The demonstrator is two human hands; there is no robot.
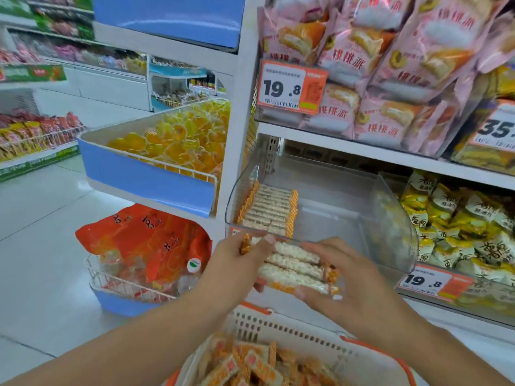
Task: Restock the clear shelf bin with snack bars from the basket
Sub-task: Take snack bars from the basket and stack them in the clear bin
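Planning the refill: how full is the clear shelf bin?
Mostly empty: clear shelf bin holds one row of snack bars at its left.

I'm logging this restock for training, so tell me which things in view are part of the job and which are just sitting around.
Part of the job:
- clear plastic shelf bin, partly filled
- row of orange-edged snack bars in it
- stack of snack bars held between left hand and right hand
- white perforated basket

Just lying about:
- pink pastry packs
- orange price tag
- yellow jelly cups
- red bags
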